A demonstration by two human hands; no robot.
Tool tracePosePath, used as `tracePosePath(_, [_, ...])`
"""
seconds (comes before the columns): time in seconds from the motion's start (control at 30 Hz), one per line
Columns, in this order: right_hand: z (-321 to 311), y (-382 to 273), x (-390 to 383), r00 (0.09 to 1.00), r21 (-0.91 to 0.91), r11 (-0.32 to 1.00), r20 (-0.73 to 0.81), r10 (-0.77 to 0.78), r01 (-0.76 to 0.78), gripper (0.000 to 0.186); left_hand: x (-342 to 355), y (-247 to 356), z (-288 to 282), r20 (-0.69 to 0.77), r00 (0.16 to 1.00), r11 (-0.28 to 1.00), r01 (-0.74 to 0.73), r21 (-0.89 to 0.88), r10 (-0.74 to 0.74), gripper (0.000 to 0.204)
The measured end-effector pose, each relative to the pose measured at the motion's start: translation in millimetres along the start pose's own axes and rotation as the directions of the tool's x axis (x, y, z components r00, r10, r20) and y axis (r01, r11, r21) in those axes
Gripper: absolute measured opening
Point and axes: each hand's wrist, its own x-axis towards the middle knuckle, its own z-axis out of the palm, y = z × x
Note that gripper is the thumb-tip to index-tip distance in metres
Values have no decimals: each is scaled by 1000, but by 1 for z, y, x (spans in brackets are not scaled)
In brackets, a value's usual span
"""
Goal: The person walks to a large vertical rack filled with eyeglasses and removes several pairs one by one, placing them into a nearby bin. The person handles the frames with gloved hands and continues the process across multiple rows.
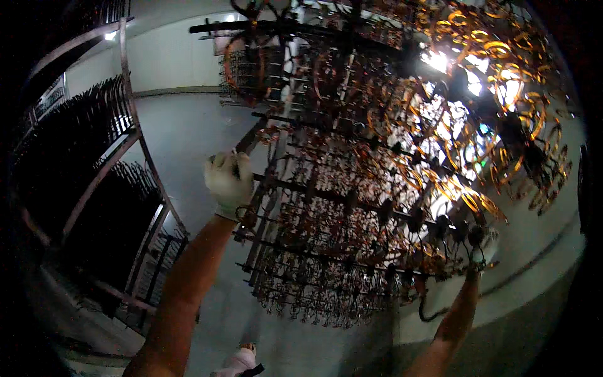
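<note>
My left hand [227, 182], in a pale glove, is closed around a dark bar at the left side of a hanging rack [323, 191]. Many small looped metal pieces [333, 289] hang in rows from its crossbars, some lit amber and orange at the upper right. My right hand [484, 248], also gloved, is at the right end of a lower crossbar, partly hidden by dark fittings; how its fingers sit is unclear.
Metal frames holding rows of dark bars [132, 144] stand at the left. A grey floor [176, 138] reaches back to a pale wall [163, 63], with another loaded rack [242, 75] behind. Bright lights glare through the hanging pieces. A foot [242, 358] shows below.
</note>
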Motion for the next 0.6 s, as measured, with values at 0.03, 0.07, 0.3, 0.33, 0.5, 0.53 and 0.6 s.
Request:
tracePosePath(0.03, [-3, 3, 2, 1000, -14, 1000, -24, -5, 5, 32, 3, 0, 9, -9, 1000, 999, -22, -25, 21, 12])
tracePosePath(0.07, [-11, 14, 7, 999, -25, 1000, -38, -10, 9, 32, 5, 5, 18, 37, 999, 998, 35, -43, -33, 13])
tracePosePath(0.3, [-63, -27, 17, 999, -227, 972, -3, 55, -54, 34, 10, -63, 143, 401, 910, 986, 148, -77, -105, 31])
tracePosePath(0.33, [-72, -31, 10, 999, -257, 966, -35, 16, -25, 34, -12, -80, 163, 376, 924, 980, 140, -142, -78, 34])
tracePosePath(0.5, [-82, -24, 2, 946, -473, 881, -278, -166, 16, 29, -7, -51, 279, 663, 731, 603, 606, -519, -164, 35])
tracePosePath(0.53, [-96, -62, 21, 946, -480, 877, -280, -161, 7, 26, -8, -56, 303, 681, 722, 594, 602, -534, -119, 35])
tracePosePath(0.6, [-132, -141, 61, 949, -526, 851, -269, -163, -3, 29, -20, -66, 353, 726, 687, 575, 610, -546, -40, 34])
